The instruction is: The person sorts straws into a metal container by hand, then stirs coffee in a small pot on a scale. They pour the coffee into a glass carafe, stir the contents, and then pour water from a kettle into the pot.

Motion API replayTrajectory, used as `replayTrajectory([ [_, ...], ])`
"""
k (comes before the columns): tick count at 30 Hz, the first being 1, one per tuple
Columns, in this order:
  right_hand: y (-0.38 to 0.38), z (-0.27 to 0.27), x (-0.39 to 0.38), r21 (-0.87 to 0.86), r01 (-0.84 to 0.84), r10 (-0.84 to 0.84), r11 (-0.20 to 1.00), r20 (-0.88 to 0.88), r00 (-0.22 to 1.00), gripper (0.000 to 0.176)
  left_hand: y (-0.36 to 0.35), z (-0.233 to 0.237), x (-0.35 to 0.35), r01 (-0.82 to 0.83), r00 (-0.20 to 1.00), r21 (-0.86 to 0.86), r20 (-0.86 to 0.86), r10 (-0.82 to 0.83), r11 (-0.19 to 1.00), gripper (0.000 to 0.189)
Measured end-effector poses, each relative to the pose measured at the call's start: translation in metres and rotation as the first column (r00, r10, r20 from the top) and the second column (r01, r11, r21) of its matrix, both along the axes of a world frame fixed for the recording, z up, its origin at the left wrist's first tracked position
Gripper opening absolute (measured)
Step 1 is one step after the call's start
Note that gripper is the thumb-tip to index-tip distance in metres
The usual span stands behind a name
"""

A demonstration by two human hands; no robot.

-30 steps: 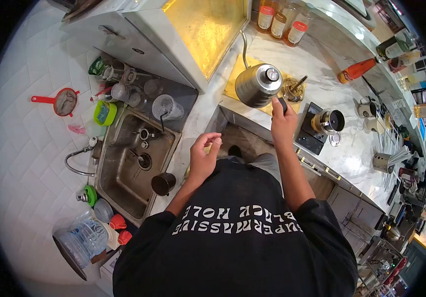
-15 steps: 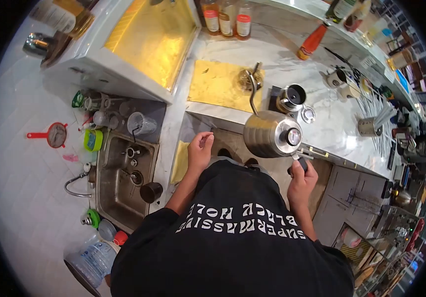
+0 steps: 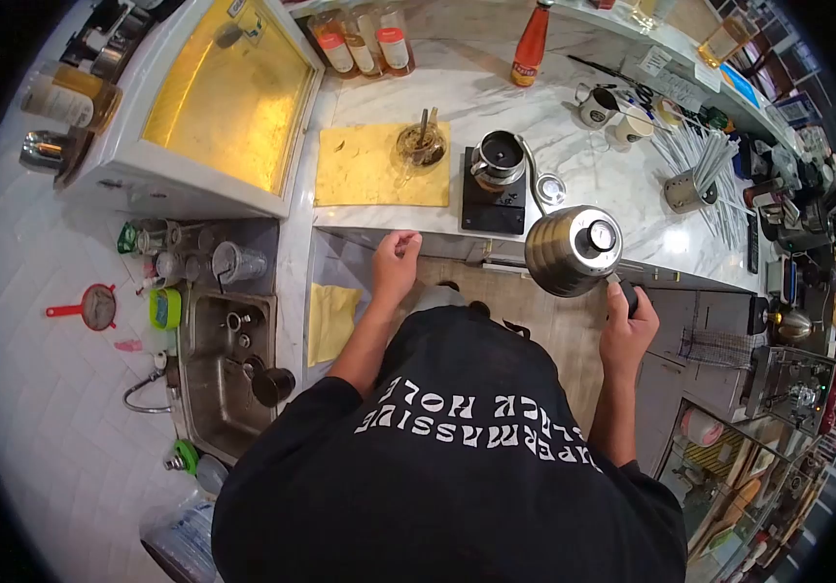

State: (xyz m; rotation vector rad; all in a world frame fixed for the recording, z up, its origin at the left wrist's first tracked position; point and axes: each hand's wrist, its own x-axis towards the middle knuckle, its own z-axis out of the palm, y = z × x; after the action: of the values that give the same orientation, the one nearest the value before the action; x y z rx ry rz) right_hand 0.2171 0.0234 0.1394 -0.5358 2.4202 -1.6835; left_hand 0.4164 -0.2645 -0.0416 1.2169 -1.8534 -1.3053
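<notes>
The right hand [image 3: 625,325] is closed around the handle of the steel kettle [image 3: 574,251], held in the air right of centre, just beside the black scale [image 3: 492,206] that carries a dripper [image 3: 498,158] on the table [image 3: 496,97]. The left hand [image 3: 396,260], loosely curled and empty, sits at the table's edge. A careless tilt could slop water onto the scale, and the long spout might knock the dripper.

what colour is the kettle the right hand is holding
The kettle is shiny silver metal; it shows best in the head view.
</notes>
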Motion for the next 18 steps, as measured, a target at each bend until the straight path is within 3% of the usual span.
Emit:
replayTrajectory([
  [5,-0.006,0.000,-0.009,-0.012,0.026,-0.026,1.000,-0.015,1.000,0.032,-0.014,-0.007,-0.004,0.002,0.999,-0.042,0.045,-0.001,0.999,0.024],
  [11,-0.015,-0.005,-0.016,0.027,0.041,-0.041,0.999,-0.016,0.999,0.033,-0.037,-0.007,-0.008,0.009,0.981,-0.244,0.191,0.038,0.970,0.020],
  [14,-0.013,-0.011,-0.017,0.071,0.046,-0.045,0.996,-0.017,0.999,0.031,-0.048,-0.014,-0.010,0.050,0.976,-0.427,0.212,0.047,0.903,0.021],
  [18,-0.018,-0.004,-0.014,0.086,0.049,-0.047,0.995,-0.026,0.999,0.033,-0.058,-0.010,-0.019,0.228,0.946,-0.551,0.319,-0.049,0.802,0.022],
])
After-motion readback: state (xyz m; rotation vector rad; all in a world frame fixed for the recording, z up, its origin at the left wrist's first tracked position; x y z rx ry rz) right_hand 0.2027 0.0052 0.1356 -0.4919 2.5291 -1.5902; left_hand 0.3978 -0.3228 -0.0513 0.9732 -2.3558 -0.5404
